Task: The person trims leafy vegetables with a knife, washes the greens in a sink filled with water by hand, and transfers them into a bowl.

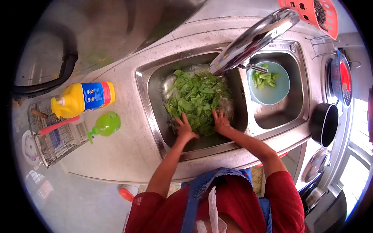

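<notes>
A large heap of chopped green leaves [196, 97] floats in water in the left basin of the steel sink [149, 112]. At the near left edge of the heap is my left hand [185, 129], its fingers spread on the leaves. Opposite it, my right hand [221, 122] rests at the near right edge, fingers apart, the fingertips touching leaves and water. Over the far right of this basin hangs the chrome faucet [252, 42].
In the right basin sits a light blue bowl [269, 97] with cut green stems. On the left counter stand a yellow jug [70, 101], a green pump bottle [108, 124] and a wire rack [58, 149]. To the right are a dark pot [319, 126] and a colander [344, 77].
</notes>
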Demonstrator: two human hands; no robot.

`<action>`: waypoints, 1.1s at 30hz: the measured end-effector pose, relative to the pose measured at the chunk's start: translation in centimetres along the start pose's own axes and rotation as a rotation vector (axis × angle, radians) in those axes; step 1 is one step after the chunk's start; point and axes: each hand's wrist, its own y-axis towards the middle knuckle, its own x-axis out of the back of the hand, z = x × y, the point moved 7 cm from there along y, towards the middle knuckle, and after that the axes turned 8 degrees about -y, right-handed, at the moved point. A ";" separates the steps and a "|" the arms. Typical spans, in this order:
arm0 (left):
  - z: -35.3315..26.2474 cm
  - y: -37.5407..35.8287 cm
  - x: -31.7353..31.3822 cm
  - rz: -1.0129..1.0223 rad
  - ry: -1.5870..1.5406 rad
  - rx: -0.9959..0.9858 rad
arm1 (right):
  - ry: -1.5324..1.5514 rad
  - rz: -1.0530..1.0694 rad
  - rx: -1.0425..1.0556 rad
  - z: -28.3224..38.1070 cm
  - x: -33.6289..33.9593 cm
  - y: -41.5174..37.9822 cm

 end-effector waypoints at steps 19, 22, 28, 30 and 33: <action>-7.0 6.4 14.2 -0.280 0.178 -0.376 | -0.216 -0.465 0.573 4.0 8.5 3.2; -4.5 5.7 10.8 -0.162 0.093 -0.164 | -0.201 -0.449 -0.107 -0.6 9.5 2.2; -2.3 4.3 3.0 -0.096 -0.201 -0.316 | 0.358 -0.263 0.475 3.3 6.7 2.2; -4.7 0.3 7.3 -0.207 -0.346 -0.471 | 0.288 -0.295 0.354 1.3 12.1 2.0; -5.9 -1.4 10.2 -0.257 -0.194 -0.532 | 0.155 -0.741 0.131 -1.7 18.9 5.4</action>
